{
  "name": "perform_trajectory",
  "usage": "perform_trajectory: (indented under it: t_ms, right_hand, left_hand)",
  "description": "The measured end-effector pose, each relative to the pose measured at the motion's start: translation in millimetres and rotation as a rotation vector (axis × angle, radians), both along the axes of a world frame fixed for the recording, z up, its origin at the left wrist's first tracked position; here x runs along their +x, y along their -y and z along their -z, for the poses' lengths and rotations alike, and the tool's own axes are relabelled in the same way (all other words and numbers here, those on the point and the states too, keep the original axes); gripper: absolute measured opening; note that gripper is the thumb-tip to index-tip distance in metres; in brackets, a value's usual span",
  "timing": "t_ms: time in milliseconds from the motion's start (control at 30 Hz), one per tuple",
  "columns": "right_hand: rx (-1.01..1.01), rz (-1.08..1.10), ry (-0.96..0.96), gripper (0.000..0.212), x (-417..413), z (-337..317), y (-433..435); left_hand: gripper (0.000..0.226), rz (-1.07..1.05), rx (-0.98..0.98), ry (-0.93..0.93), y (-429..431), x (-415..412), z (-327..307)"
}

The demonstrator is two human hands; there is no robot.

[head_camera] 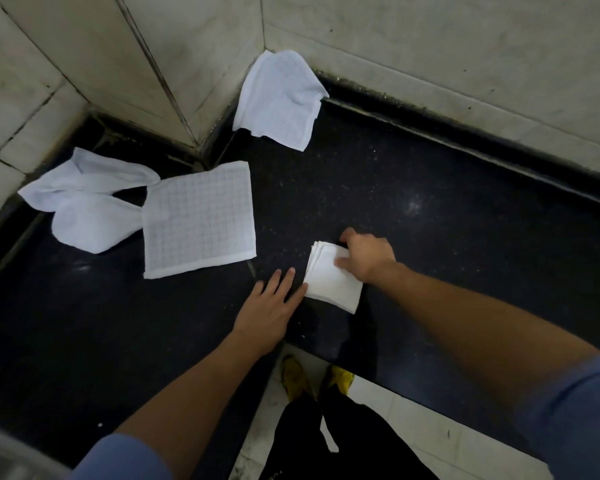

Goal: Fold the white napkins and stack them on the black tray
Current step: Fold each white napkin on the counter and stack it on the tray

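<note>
Wide black counter point(395, 188), speckled, tiled walls behind. Left of centre, flat checked napkin point(198, 220), spread square. Just beside it, crumpled napkins point(84, 206); up in the corner, draped napkin point(278, 98). Near the front edge, folded stack point(331, 284) on the counter. Right hand point(369, 258) curled over its far side, thumb on top, pinching. Left hand point(271, 306) flat, fingers spread, one fingertip touching the stack's left edge.

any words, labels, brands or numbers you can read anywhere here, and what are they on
None: no text can be read in this view.
The flat napkin bears only a woven grid, no lettering.
The folded stack, black counter and wall tiles are plain.
</note>
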State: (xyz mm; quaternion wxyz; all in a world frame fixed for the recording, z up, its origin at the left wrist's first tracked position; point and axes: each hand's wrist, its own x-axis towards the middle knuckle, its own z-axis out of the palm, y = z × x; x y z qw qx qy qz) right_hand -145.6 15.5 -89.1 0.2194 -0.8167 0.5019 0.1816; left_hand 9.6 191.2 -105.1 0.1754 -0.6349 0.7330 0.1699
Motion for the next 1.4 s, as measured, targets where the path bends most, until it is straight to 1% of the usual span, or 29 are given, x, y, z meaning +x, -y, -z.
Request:
perform_trajectory:
  t_ms: [67, 133, 233, 300, 367, 467, 533, 633, 767, 833, 900, 1033, 1167, 1400]
  right_hand:
    - [0.145, 0.099, 0.001, 0.039, 7.1, -0.8, 2.4]
    - [0.242, 0.160, 0.044, 0.030, 7.7, 0.3, 2.5]
    - [0.330, 0.211, 0.154, 0.016, -5.0, -5.3, -2.9]
    - [0.341, 0.248, 0.257, 0.012, -21.9, -15.4, -10.2]
    - [0.316, 0.289, 0.354, 0.012, -42.7, -29.0, -20.7]
    - [0.213, 0.320, 0.447, 0.014, -82.0, -53.0, -37.1]
    - [0.113, 0.321, 0.442, 0.016, -114.8, -70.0, -47.1]
    - [-0.067, 0.312, 0.338, 0.029, -171.7, -94.2, -58.9]
    - [-0.287, 0.289, 0.144, 0.041, -261.2, -123.3, -84.0]
    - [-0.384, 0.276, 0.068, 0.040, -312.6, -136.1, -103.4]
    - [-0.449, 0.283, 0.037, 0.035, -365.1, -149.3, -124.8]
    - [-0.512, 0.352, 0.018, 0.027, -470.9, -174.4, -175.2]
    - [-0.537, 0.486, 0.000, 0.022, -567.5, -191.8, -224.8]
    - [-0.599, 0.708, -0.107, 0.025, -711.0, -209.7, -282.5]
  left_hand:
    - [0.067, -0.022, -0.021, 0.011, -4.4, 2.2, -0.7]
    - [0.067, -0.049, -0.032, 0.008, -8.5, 4.3, -3.7]
    - [0.060, -0.083, -0.052, -0.013, -9.4, 10.0, -12.2]
    - [0.053, -0.072, -0.057, -0.009, -6.8, 14.2, -19.5]
    - [0.047, -0.026, -0.052, 0.005, -1.1, 14.7, -29.4]
    - [0.035, 0.057, -0.054, -0.012, 13.5, 2.3, -49.1]
    - [0.029, 0.108, -0.071, -0.034, 26.5, -15.6, -63.2]
    - [0.027, 0.198, -0.135, -0.043, 49.6, -55.1, -83.1]
    - [0.023, 0.331, -0.205, -0.061, 74.8, -132.7, -110.2]
    - [0.022, 0.411, -0.266, -0.065, 81.3, -181.9, -123.8]
    - [0.023, 0.472, -0.307, -0.074, 82.5, -235.2, -138.1]
    - [0.022, 0.594, -0.381, -0.092, 71.3, -354.3, -159.5]
    - [0.021, 0.691, -0.413, -0.116, 53.8, -467.4, -179.8]
    - [0.020, 0.909, -0.428, -0.163, 49.5, -633.4, -203.2]
